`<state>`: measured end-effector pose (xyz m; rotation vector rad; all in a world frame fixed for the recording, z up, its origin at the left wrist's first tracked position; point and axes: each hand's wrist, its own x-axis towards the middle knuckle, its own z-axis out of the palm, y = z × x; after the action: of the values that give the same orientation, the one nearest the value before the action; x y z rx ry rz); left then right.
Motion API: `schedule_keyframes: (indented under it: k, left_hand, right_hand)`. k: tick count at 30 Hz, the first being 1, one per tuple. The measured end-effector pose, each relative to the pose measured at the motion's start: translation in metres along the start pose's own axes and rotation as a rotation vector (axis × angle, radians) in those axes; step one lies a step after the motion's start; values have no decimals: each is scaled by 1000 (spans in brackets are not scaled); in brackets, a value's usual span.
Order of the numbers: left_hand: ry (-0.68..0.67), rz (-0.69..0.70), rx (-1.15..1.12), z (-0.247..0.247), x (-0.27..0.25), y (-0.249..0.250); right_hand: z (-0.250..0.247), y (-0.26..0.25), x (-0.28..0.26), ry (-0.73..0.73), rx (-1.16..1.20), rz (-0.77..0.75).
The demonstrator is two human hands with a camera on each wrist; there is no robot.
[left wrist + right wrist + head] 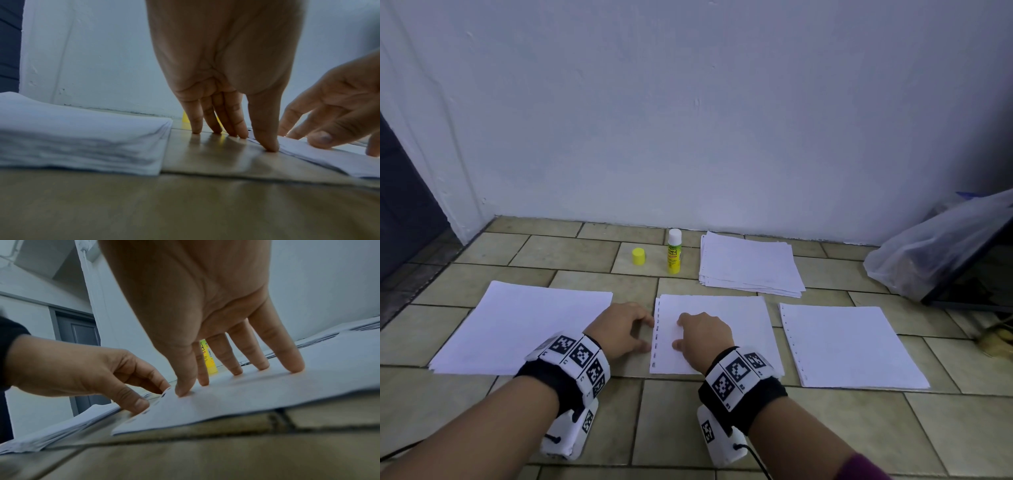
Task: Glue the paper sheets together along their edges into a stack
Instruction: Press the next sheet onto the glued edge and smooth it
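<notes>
Middle sheets [717,329]: right hand [703,337] flat on top, left hand [621,329] fingertips at punched edge, both uncurled.

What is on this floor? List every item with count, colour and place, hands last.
Punched white paper sheets: one small pile, centre, under both hands.
Thick white paper stack: one, left.
White punched sheets on the right: one pile, right.
Fanned white paper pile: one, far, near wall.
Yellow glue stick, white tip: one, upright, uncapped, beside far pile.
Yellow plastic cap: one, left of glue stick.
Clear plastic bag: one, far right.
Beige tiled floor: under everything.
Left hand: fingertips at centre sheets' punched edge.
Right hand: fingertips pressing centre sheets.
</notes>
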<state>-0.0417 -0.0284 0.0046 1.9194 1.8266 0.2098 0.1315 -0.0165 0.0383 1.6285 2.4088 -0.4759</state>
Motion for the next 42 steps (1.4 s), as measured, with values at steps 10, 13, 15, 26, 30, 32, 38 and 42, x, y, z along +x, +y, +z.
schedule_keyframes:
  k: [10,13,15,26,30,32,38,42]
  left_hand:
    - [-20,10,49,-8,-6,10]
    - [-20,14,80,-8,-7,17]
    - [-62,10,91,-7,-6,20]
    - [-196,-50,441,-14,2,45]
    - [-175,-45,505,-13,1,44]
    - [-164,-48,490,-12,0,42]
    - [-189,-40,471,-13,-1,40]
    - [-203,-50,500,-11,-2,39]
  right_hand:
    - [-2,-4,0,10,-68,-16]
    - [-1,-6,3,-5,-104,-4]
    - [0,-6,5,-11,-98,13]
    - [-4,3,12,-21,-27,17]
    - [2,-6,18,-26,11,-157]
    - [1,-4,21,-94,57,-195]
    - [-9,46,24,-127,60,-46]
    - [-12,79,22,-80,92,66]
